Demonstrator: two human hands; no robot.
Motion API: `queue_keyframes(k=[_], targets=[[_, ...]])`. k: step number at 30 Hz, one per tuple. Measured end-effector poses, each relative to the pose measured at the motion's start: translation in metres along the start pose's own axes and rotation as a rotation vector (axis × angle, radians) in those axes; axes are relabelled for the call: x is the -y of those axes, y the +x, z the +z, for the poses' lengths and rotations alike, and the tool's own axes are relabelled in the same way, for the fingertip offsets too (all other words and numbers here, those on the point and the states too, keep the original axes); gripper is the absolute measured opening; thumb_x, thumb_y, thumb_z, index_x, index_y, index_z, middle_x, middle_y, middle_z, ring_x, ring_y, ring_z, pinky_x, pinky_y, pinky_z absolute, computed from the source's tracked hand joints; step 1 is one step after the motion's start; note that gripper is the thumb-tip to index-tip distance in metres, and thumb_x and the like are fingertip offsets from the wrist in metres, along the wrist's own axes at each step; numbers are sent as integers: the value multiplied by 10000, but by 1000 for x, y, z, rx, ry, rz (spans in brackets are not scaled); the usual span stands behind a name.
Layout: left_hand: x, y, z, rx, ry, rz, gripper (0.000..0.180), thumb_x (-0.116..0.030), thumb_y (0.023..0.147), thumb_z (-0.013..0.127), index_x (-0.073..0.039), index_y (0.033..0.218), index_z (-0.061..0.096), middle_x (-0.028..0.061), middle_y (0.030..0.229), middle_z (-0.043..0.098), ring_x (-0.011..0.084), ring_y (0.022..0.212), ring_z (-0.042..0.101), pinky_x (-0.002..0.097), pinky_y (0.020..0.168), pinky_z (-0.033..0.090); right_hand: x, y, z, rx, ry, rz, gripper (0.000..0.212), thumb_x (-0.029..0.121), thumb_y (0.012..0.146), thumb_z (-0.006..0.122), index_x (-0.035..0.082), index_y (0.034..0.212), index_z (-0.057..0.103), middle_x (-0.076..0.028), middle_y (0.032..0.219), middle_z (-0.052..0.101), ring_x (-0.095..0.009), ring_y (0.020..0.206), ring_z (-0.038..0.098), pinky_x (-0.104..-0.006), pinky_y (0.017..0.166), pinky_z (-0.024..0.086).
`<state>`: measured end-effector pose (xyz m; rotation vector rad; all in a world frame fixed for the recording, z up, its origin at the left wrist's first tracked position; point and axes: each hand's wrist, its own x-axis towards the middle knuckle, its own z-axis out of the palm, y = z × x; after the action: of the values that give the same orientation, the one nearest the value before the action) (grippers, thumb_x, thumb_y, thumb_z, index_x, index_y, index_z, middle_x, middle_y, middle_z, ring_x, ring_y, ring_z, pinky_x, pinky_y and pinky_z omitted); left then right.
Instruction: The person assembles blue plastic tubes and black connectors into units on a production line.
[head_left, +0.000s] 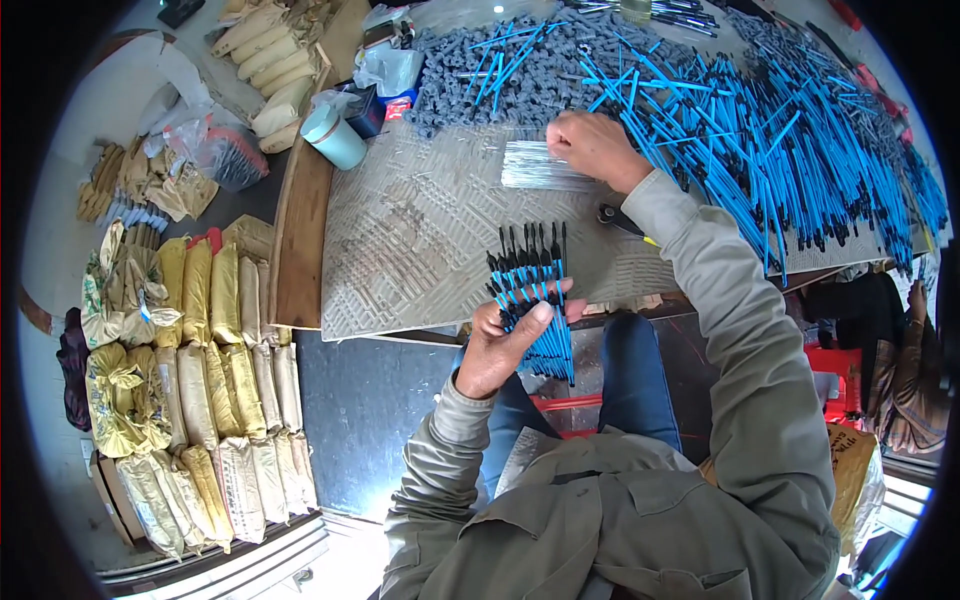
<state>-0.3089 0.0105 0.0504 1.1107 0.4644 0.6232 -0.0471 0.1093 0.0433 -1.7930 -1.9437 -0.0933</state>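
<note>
Several thin blue sticks with black ends (pixel 548 364) are fanned in my left hand (pixel 500 350), whose fingers wrap round them near the table's front edge. Their black ends point away from me, and the blue lower parts hang below my thumb. Farther off, my right hand (pixel 592 148) is curled at the side of a stack of thin clear, shiny strips (pixel 540 167) on the table. Its fingertips are drawn together, and whatever is between them is too small to make out. Near my right wrist lies a small tool with a dark, round end (pixel 607 214).
A heap of short grey pieces (pixel 460 90) and a wide pile of blue sticks (pixel 770 150) cover the table's back and right. A pale green cup (pixel 335 137) stands by the wooden side board (pixel 302 215). Wrapped packages (pixel 208 390) are stacked left; another person (pixel 905 370) sits right.
</note>
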Motion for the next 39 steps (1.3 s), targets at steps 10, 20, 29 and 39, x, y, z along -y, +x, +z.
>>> queue_keyframes(k=[10, 20, 29, 39], targets=[[-1, -3, 4, -12, 10, -4, 289, -49, 841, 611, 44, 1111, 576, 123, 958, 652, 191, 906, 622, 308, 839, 484, 99, -120, -76, -271, 701, -141, 113, -1, 805, 572, 42, 908, 556, -61, 876, 531, -114, 559, 505, -232, 534, 419], [3, -3, 8, -87, 45, 103, 301, -20, 800, 644, 36, 1091, 588, 118, 975, 648, 191, 896, 622, 329, 837, 492, 105, -133, -84, -370, 352, -254, 285, 29, 603, 737, 108, 868, 666, -1, 739, 481, -42, 457, 442, -202, 378, 328], [0, -3, 8, -83, 90, 126, 296, -34, 798, 651, 19, 1085, 599, 95, 989, 648, 170, 900, 616, 326, 837, 490, 108, -132, -83, -357, 358, -238, 312, 19, 574, 749, 104, 863, 665, 10, 734, 487, -39, 466, 469, -203, 373, 360], [4, -3, 2, -76, 100, 122, 286, -36, 798, 656, -5, 1079, 613, 69, 1007, 646, 135, 912, 595, 296, 841, 469, 108, -131, -92, -294, 226, -307, 307, 3, 606, 720, 90, 892, 651, -1, 760, 504, -34, 490, 526, -189, 389, 395]])
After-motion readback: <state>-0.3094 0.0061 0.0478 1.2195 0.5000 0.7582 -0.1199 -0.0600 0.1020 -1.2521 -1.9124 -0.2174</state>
